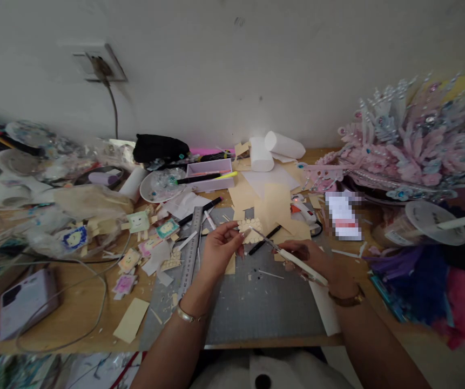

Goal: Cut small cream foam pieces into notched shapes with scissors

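Plug (101, 67) in wall skt (113, 60)

Both forearms are bare down to the hands. Around the wrist of the left hand (220, 248) sits a silver-coloured bangle (186, 314), narrow and smoothly rounded, with a pale shine along its curve. The wrist of the right hand (319, 265) carries a darker band (346, 300), brownish with a faint golden gleam at its outer edge; whether it is a watch or a bracelet is too dim to tell. Over the torso is a pale greyish garment (224, 374), with a lighter vertical strip down its front and a large, round, dark button (262, 381) on that strip.
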A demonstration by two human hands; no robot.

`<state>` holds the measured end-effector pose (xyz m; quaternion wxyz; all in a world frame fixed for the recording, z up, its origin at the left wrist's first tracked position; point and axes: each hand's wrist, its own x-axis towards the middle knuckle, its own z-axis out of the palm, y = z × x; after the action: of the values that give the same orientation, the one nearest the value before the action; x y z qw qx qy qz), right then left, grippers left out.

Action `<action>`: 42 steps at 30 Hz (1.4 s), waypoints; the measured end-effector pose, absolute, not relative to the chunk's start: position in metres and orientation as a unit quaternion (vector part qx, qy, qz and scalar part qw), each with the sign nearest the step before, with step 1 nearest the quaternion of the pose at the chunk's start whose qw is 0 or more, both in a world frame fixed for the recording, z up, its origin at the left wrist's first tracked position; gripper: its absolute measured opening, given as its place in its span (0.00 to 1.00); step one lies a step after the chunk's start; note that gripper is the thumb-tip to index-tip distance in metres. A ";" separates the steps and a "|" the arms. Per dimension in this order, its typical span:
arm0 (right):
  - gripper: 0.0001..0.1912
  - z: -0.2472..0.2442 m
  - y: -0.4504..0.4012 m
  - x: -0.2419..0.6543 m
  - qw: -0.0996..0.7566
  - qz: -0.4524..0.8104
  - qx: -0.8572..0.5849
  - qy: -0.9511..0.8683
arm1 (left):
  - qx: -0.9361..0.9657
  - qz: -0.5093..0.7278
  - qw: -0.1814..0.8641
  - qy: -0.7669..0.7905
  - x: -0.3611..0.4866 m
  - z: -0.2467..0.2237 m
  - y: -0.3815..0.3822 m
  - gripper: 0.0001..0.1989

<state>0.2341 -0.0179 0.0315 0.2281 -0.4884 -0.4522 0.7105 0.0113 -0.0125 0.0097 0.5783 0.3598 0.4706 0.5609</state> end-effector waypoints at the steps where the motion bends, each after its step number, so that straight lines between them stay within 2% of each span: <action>1: 0.16 0.031 -0.018 0.235 0.232 0.706 -0.489 -0.457 | 0.357 0.562 0.579 0.471 0.011 0.009 -0.013 0.24; 13: 0.12 0.033 -0.016 0.237 0.239 0.669 -0.473 -0.521 | 0.354 0.562 0.577 0.474 0.014 0.014 -0.015 0.25; 26: 0.16 0.031 -0.018 0.231 0.250 0.707 -0.479 -0.457 | 0.366 0.556 0.580 0.469 0.012 0.011 -0.014 0.24; 42: 0.13 0.027 -0.017 0.235 0.264 0.640 -0.468 -0.549 | 0.343 0.558 0.588 0.475 0.015 0.012 -0.014 0.24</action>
<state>0.2352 -0.0168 0.0273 0.2642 -0.4677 -0.5491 0.6403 0.0147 -0.0136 0.0124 0.5876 0.3429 0.4752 0.5580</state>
